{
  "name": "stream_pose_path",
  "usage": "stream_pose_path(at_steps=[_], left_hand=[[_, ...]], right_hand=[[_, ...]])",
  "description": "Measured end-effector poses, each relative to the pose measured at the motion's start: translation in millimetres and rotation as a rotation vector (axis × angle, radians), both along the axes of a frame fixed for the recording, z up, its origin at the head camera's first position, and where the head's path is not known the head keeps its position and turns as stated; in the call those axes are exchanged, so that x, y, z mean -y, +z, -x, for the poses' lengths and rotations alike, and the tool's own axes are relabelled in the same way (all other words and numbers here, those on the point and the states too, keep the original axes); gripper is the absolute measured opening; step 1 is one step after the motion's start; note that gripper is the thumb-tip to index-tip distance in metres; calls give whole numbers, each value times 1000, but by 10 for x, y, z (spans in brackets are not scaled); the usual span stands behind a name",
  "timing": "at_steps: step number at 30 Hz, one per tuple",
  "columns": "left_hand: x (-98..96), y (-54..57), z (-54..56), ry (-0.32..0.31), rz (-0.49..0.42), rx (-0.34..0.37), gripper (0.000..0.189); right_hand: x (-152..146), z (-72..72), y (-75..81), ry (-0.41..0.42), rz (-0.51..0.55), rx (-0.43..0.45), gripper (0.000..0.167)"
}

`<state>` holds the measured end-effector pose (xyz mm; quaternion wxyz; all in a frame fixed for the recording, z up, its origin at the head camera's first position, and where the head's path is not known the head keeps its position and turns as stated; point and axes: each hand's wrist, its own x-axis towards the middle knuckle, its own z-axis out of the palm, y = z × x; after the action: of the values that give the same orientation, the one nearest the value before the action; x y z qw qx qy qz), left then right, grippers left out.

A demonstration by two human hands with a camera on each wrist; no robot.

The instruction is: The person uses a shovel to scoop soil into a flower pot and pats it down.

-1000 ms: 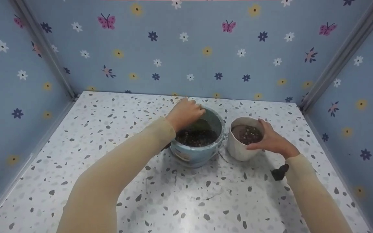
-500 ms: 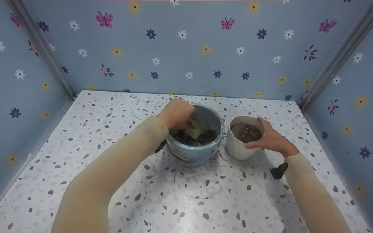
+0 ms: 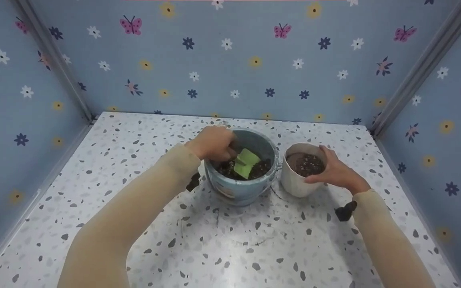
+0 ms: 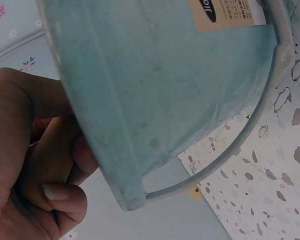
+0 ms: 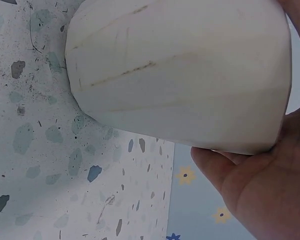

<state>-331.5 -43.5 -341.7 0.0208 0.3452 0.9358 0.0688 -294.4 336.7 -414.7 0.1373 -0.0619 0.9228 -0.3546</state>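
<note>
Starting up at 12 o'clock with a blue wall (image 3: 210,52), printed with butterflies and flowers. Sweeping down from there to 6, a white speckled tabletop (image 3: 206,252). Slanting in from 7 o'clock, a cream left sleeve (image 3: 134,204); answering from 4, a cream right sleeve (image 3: 390,240).

Now to the middle of the dial, and standing there, a pale-blue planter (image 3: 244,192). Just beside, at 3 o'clock from that, a white faceted pot (image 3: 294,184).

And on to the right hand (image 3: 336,172)! Curved in a wide C round the white faceted pot from 3 o'clock, thumb at 5, fingers at 2 by the rim, holding on. Across to the left hand (image 3: 213,143), at the planter's 10 o'clock rim, fingers curled snugly round a wooden-looking handle (image 4: 52,155).

Down inside the planter, dark soil (image 3: 260,170), with more in the white faceted pot. Near the centre of the planter's mouth, in among that soil, a bright green trowel blade (image 3: 247,162), top leaning towards 1 o'clock; cannot tell how deep.

Smaller now: at 1 o'clock in the left wrist view, stuck on the planter's outside, a brown label (image 4: 230,15). Last, a black wrist piece (image 3: 345,211) at the right cuff's 8 o'clock.
</note>
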Motion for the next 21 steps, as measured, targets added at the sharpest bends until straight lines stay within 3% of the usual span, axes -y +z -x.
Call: stream_pose_path(at_steps=[10, 21], left_hand=[[95, 45, -61, 44, -98, 198, 21], [201, -45, -86, 98, -220, 302, 26]], right_hand=[[5, -1, -7, 0, 14, 4, 135], [17, 2, -7, 1, 11, -11, 135]])
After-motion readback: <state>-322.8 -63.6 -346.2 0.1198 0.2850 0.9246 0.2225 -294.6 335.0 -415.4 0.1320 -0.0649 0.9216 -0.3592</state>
